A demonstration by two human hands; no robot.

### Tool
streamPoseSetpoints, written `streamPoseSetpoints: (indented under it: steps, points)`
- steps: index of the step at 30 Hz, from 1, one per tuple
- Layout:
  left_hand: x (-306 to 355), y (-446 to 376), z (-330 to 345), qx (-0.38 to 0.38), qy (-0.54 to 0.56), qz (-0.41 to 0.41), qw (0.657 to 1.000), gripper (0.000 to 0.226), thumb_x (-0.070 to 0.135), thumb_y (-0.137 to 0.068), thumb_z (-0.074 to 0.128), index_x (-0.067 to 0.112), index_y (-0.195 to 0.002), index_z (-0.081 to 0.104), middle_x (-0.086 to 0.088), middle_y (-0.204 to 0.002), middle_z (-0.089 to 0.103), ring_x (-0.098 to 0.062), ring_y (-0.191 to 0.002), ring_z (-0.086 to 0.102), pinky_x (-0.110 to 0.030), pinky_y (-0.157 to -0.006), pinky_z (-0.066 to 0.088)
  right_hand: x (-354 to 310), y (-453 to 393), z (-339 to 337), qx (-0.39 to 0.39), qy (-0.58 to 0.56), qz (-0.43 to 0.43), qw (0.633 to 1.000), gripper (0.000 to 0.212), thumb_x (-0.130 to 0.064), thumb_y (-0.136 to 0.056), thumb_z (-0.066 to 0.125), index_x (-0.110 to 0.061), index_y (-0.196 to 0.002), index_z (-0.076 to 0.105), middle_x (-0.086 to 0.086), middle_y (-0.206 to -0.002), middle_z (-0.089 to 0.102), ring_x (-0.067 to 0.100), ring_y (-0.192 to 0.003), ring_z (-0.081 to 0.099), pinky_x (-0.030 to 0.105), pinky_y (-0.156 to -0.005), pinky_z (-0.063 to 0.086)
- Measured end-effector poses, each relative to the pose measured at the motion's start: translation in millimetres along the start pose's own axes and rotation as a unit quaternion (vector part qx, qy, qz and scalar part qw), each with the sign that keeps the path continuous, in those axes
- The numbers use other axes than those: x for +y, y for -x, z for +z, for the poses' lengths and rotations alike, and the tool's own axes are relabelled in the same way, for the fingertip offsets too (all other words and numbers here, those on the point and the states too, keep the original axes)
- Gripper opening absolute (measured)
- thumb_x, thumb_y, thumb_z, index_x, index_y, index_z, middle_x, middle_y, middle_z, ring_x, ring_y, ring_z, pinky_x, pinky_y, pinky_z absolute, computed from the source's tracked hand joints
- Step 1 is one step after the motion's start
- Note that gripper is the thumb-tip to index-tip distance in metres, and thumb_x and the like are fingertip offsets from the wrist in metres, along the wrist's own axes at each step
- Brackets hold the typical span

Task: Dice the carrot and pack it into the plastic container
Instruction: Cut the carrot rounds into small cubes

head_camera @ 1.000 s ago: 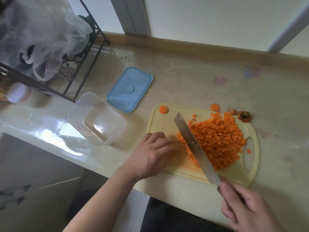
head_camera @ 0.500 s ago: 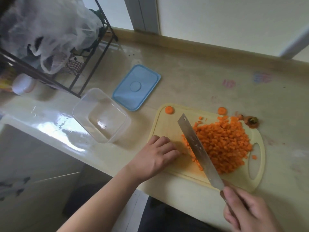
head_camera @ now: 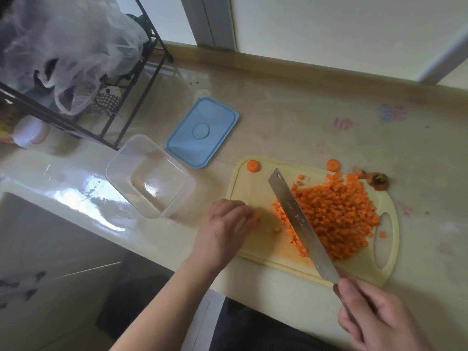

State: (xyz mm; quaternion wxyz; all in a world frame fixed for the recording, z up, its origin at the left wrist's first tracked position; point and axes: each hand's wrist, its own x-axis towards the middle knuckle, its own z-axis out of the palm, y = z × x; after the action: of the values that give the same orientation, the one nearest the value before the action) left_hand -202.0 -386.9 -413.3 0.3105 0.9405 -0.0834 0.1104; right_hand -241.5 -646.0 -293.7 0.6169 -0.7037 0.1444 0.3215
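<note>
Fingers of my left hand [head_camera: 224,230] curl blurred over stray dice, grip unclear; right hand [head_camera: 374,317] grips the knife [head_camera: 301,224]; container [head_camera: 150,176] lies up-left, nearer the left.

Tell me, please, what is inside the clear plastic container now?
The clear plastic container holds no carrot; only its bare bottom with light glare shows. The diced carrot lies on the cutting board.

Left hand [head_camera: 225,228] palm down, fingers curled under, blurred at tips; forearm reaches in from lower left. Right hand [head_camera: 374,323] lower right, fingers wrapped round handle, thumb on top.
</note>
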Motion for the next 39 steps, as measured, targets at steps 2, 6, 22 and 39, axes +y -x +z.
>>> streamPoseSetpoints:
  steps: [2,6,22,39]
  points:
    - [-1,-12,-5,0.007,0.024,-0.080,0.996,0.011,0.010,-0.080,0.084,0.009,-0.089,0.079,0.000,-0.090,0.072,-0.016,-0.079,0.066,-0.031,-0.073,0.055,1,0,2,0.005,0.005,-0.006,1.000,0.059,-0.084,-0.052,0.059,-0.052,-0.101,0.070,0.007,-0.044,0.039,0.015,-0.035,0.037,0.015,-0.039,0.030]
    - [4,-27,-11,-0.115,0.092,-0.189,0.971,0.010,0.009,-0.075,0.086,0.013,-0.082,0.079,0.007,-0.085,0.068,0.001,-0.073,0.058,-0.011,-0.067,0.042,3,1,3,0.010,-0.005,-0.006,1.000,0.023,-0.056,-0.084,0.054,-0.045,-0.083,0.074,0.009,-0.044,0.039,0.014,-0.034,0.036,0.016,-0.039,0.030]
    - [10,9,-2,-0.136,0.080,-0.068,0.985,0.012,0.019,-0.078,0.076,0.014,-0.088,0.077,0.013,-0.103,0.055,-0.008,-0.083,0.059,-0.025,-0.074,0.048,16,-5,9,0.005,-0.008,0.009,1.000,0.022,-0.046,-0.078,0.054,-0.048,-0.089,0.073,0.011,-0.046,0.035,0.015,-0.037,0.033,0.019,-0.039,0.027]
    - [3,24,16,0.003,0.092,-0.027,0.995,0.021,0.026,-0.090,0.072,0.006,-0.097,0.076,-0.005,-0.112,0.064,-0.016,-0.098,0.064,-0.027,-0.083,0.055,45,-25,30,-0.011,0.090,-0.035,0.995,0.036,-0.063,-0.074,0.047,-0.062,-0.108,0.060,-0.006,-0.043,0.048,0.004,-0.042,0.045,0.021,-0.047,0.037]
